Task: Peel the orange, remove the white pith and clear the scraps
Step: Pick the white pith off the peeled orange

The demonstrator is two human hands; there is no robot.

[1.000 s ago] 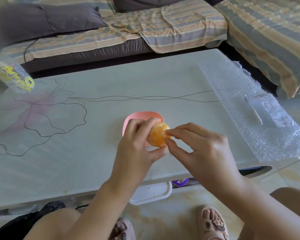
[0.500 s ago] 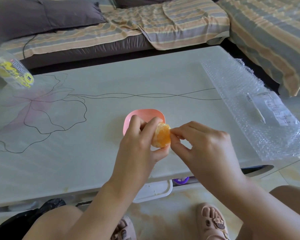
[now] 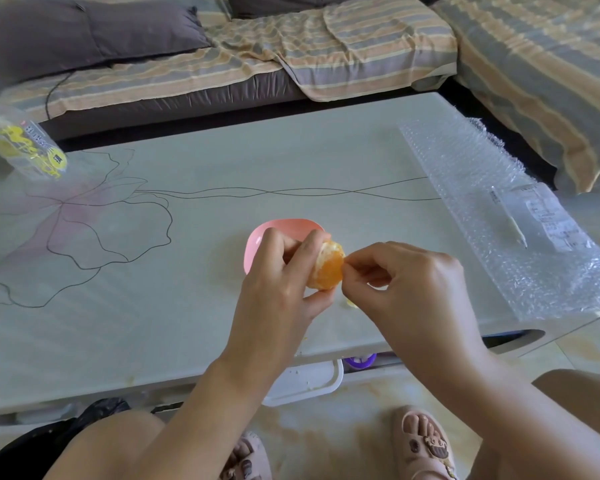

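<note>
- Head view: the left hand (image 3: 278, 292) grips the orange (image 3: 326, 268), fingers and thumb curled round it. It is held just above the table (image 3: 222, 168), in front of the pink bowl (image 3: 257, 237).
- The fruit looks peeled on the side I can see, with bare flesh and pale pith across the top.
- The right hand (image 3: 413, 285) pinches thumb and forefinger together at the orange's right edge. Whether a strand sits between them is too small to tell.
- I'd say this is the pith-picking step. The next move calls for a light pull away from the fruit that doesn't tear a segment, then somewhere to drop the strand.
- The left hand covers most of the bowl, so I can't tell what it holds. The orange's far side is hidden too.
- A small pale bit (image 3: 350, 304) lies on the table under the right hand, probably a scrap yet to be cleared.
</note>
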